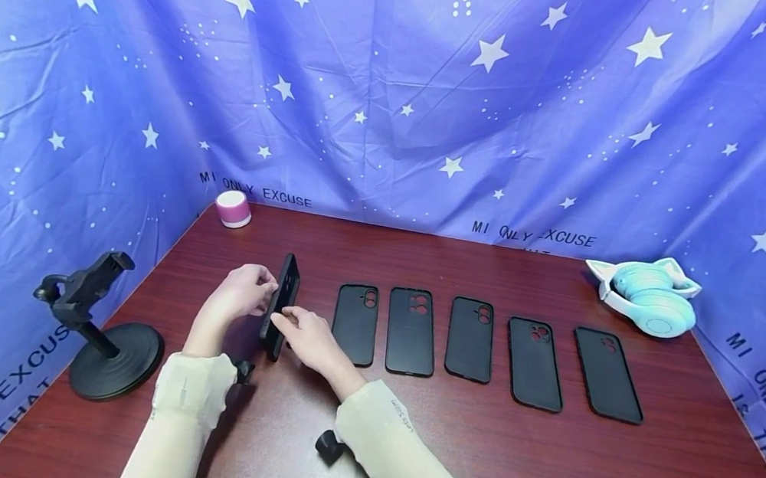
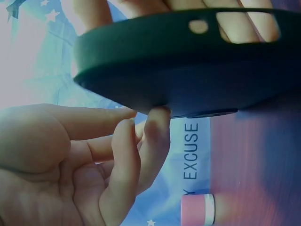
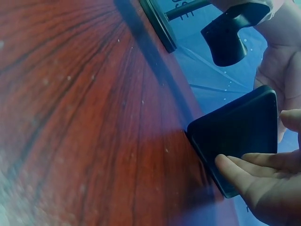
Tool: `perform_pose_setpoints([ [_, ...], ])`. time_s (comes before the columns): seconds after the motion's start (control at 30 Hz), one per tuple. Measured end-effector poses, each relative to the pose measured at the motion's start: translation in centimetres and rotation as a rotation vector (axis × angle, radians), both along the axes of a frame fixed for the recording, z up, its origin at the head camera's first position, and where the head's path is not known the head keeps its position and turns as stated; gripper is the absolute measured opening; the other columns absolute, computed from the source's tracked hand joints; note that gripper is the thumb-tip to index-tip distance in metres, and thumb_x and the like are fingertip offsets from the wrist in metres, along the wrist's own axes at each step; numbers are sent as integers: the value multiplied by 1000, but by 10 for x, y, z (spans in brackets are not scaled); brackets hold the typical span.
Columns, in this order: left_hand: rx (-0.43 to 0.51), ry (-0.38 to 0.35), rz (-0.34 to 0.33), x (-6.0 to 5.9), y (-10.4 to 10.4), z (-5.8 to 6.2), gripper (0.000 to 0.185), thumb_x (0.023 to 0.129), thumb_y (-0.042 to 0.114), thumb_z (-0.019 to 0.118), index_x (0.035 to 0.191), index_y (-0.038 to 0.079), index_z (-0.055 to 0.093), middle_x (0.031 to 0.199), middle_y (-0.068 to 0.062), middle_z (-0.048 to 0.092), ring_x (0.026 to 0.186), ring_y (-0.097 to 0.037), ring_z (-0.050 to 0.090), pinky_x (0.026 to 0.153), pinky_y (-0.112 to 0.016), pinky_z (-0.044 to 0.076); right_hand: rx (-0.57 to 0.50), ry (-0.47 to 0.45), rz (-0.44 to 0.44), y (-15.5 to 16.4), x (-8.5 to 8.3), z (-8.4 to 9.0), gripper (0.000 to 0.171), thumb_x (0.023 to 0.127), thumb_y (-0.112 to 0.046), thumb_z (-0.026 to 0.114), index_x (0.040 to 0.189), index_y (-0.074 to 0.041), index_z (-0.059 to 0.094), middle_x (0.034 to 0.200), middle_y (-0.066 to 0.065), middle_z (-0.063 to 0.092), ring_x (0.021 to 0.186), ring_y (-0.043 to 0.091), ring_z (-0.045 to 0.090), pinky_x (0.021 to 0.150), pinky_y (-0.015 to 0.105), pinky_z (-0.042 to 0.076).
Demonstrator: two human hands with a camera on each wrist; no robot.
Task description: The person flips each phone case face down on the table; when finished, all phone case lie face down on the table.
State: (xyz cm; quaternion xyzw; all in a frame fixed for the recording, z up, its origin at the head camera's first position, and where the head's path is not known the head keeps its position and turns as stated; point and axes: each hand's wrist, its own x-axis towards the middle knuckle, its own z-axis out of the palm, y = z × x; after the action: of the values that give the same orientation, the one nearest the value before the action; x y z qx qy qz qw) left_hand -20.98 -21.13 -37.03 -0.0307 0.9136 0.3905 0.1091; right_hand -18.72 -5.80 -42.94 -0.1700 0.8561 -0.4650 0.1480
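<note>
A black phone case (image 1: 282, 302) stands tilted up on the left of the table; whether its lower edge touches the tabletop, I cannot tell. My right hand (image 1: 309, 340) holds it, fingers (image 3: 233, 172) laid against its face. My left hand (image 1: 242, 295) is at the opposite side. In the left wrist view, the left hand's bent fingers (image 2: 155, 129) meet the case's back near the camera opening and do not wrap round it. Through cut-outs in the case's end wall (image 2: 141, 40), skin shows behind. To the right, several more black phone cases (image 1: 411, 342) lie in a row.
A black phone stand (image 1: 115, 359) with a round base is on the table's left. At the back left sits a small pink-and-white cylinder (image 1: 233, 211). Light blue cat-ear headphones (image 1: 657, 300) lie at the back right. A starry blue curtain (image 1: 396, 102) hangs behind the dark red table (image 1: 472, 463).
</note>
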Motion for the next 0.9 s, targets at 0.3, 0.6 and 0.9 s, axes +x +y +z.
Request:
perform_pose_setpoints([
  [0.3,74,-12,-37,-1,2,-5,17,98,2,50,107,-11,56,94,-22,66,68,-13,66,67,-35,61,-72,-3,-72,-1,2,4,52,95,-40,57,132,-2,57,121,11,69,110,18,68,92,32,54],
  [0.6,40,-52,-99,-3,3,-11,19,93,4,59,105,-11,56,88,-18,66,63,-11,64,61,-31,59,-150,35,-159,3,5,11,40,92,-22,64,127,-2,62,110,11,73,95,16,73,80,24,57],
  [0.9,-89,-67,-142,-6,-2,-21,35,90,9,64,116,-13,56,94,-22,68,72,-21,67,63,-31,58,-206,35,-226,10,8,9,47,89,-12,67,131,7,56,113,18,71,99,20,72,80,26,58],
])
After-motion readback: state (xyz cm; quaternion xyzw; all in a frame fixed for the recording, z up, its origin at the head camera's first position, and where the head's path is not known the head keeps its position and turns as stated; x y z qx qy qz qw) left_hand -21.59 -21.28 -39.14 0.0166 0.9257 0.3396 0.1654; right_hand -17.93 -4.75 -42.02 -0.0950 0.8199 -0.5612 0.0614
